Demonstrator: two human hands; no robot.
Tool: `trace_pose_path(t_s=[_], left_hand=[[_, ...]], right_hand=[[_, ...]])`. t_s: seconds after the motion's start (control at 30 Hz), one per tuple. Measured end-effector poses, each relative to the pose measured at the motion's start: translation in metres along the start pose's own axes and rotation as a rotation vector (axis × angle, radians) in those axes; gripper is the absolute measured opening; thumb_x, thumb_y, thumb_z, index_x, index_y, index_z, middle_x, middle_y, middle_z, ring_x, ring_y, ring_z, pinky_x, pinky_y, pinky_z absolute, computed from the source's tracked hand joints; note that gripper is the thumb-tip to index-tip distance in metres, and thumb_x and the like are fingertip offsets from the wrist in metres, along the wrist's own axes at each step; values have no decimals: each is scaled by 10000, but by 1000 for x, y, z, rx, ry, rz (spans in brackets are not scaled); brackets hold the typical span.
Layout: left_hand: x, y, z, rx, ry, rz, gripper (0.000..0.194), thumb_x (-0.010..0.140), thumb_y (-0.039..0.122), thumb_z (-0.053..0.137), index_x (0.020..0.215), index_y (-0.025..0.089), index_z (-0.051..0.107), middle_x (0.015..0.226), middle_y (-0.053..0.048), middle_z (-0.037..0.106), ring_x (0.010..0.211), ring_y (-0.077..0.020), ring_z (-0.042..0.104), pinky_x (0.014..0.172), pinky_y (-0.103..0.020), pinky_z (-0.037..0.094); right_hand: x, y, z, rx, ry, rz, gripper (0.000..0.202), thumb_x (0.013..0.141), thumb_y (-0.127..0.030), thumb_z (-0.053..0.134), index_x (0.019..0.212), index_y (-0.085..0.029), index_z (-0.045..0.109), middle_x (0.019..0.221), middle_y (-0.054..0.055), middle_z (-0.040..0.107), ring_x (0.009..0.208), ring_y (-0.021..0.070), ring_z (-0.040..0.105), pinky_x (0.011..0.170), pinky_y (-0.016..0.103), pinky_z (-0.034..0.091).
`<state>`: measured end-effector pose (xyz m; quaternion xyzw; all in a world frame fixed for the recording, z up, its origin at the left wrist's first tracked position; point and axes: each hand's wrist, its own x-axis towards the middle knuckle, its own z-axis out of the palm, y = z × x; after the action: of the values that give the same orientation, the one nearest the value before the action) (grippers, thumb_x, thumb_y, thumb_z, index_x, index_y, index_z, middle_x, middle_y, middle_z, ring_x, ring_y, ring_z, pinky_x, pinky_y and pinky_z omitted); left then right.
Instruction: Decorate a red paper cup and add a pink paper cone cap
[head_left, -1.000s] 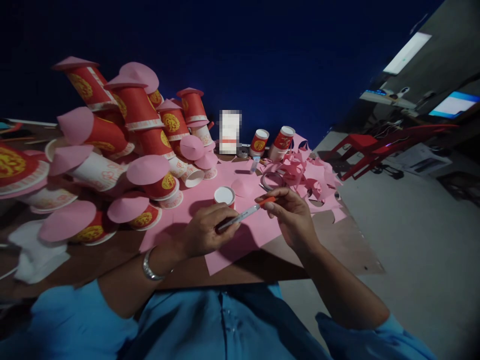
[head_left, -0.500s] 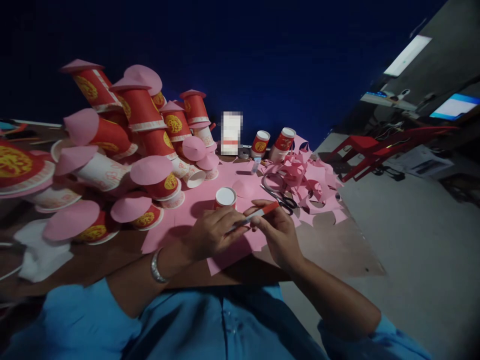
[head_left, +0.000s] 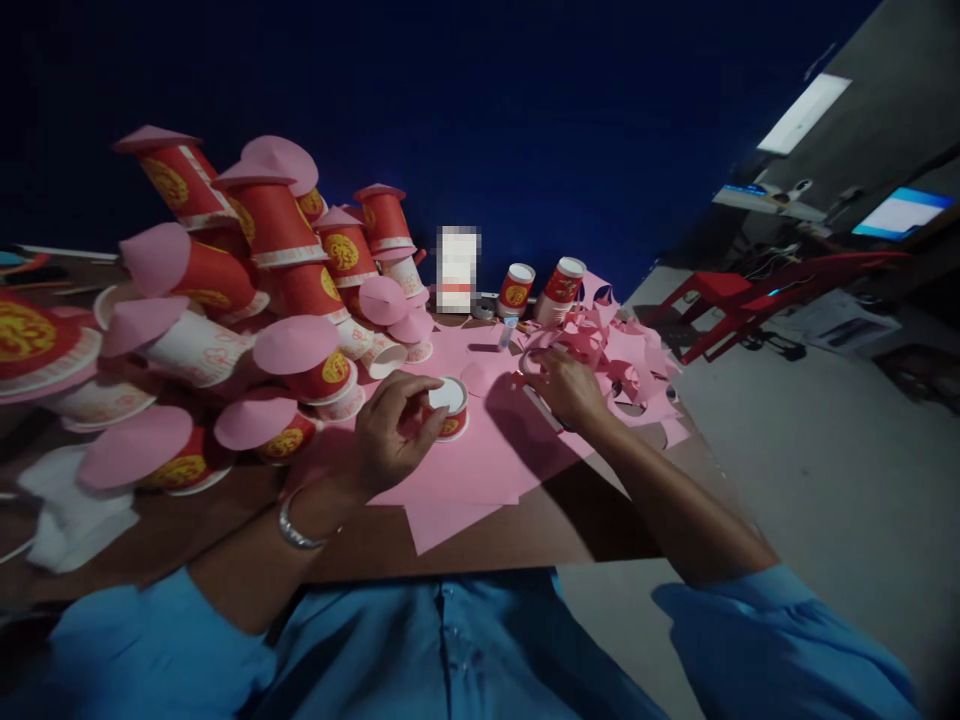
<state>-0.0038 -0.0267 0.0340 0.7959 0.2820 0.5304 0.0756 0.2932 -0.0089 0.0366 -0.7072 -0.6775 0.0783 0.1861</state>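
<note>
A red paper cup stands upside down on pink paper, its white base up. My left hand is at the cup's left side, thumb and fingers spread and curved around its near edge, with nothing held. To the right, my right hand reaches down over the scissors area beside the pink scraps. Under its fingers lies a slim white and red tube; whether the fingers still grip it is hidden. A small pink paper cone sits behind the cup.
Many red and white cups with pink cone tops are heaped at the left. Pink scraps lie at the right, near two red cups. A small clear tube and a blurred upright object stand further back.
My hands have moved apart. The right hand has carried the white and red tube right and down to the table; the left has moved left, opening beside the cup.
</note>
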Motion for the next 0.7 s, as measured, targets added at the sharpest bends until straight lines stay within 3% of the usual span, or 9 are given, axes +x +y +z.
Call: trace_pose_path(t_s=[0.07,0.17,0.3,0.37,0.47,0.57,0.7], left_hand=[[-1,-5,3,-16,-4,-51,214,956,158,687,1161,196,638,891,4,641,729,-120,616,650,-239,550],[-4,-13,6,-53,8,-121,213,964,186,691,1172,196,647,885,9,618,719,-111,595,642,-231,536],[-6,-19,6,-119,39,-159,229,971,189,690,1196,194,652,908,8,605,706,-100,573,631,-225,527],[-6,-19,4,-129,56,-139,241,965,171,700,1200,198,656,917,11,591,709,-96,566,644,-228,528],[-6,-17,2,-158,49,-129,312,954,188,732,1251,207,639,980,-7,608,753,-108,589,681,-246,547],[-7,-14,3,-196,19,-158,429,944,278,781,1331,214,608,1111,-58,659,855,-145,650,781,-307,596],[-9,-14,5,-229,2,-206,541,913,379,834,1376,228,598,1206,-101,685,972,-190,699,814,-331,626]], right_hand=[[21,-3,3,59,70,-5,320,980,-343,682,1260,-199,735,1254,161,749,1061,307,713,910,412,548],[56,-7,12,399,141,26,530,809,-279,824,1315,-186,696,1173,114,766,934,259,699,880,403,546],[80,-13,20,556,150,28,243,779,-341,833,919,-171,731,844,71,754,797,222,663,788,347,533],[77,-18,17,647,176,27,263,832,-432,777,849,-185,686,777,60,722,764,210,661,735,327,531],[56,-32,6,867,166,-13,385,896,-599,671,937,-216,666,796,21,708,706,166,667,657,287,541],[29,-53,-3,1377,-27,-59,421,729,-527,894,953,-234,690,776,-23,701,646,133,654,623,262,555],[3,-80,-1,1519,-279,-80,423,706,-468,955,955,-245,696,818,-32,731,623,121,668,611,262,585]])
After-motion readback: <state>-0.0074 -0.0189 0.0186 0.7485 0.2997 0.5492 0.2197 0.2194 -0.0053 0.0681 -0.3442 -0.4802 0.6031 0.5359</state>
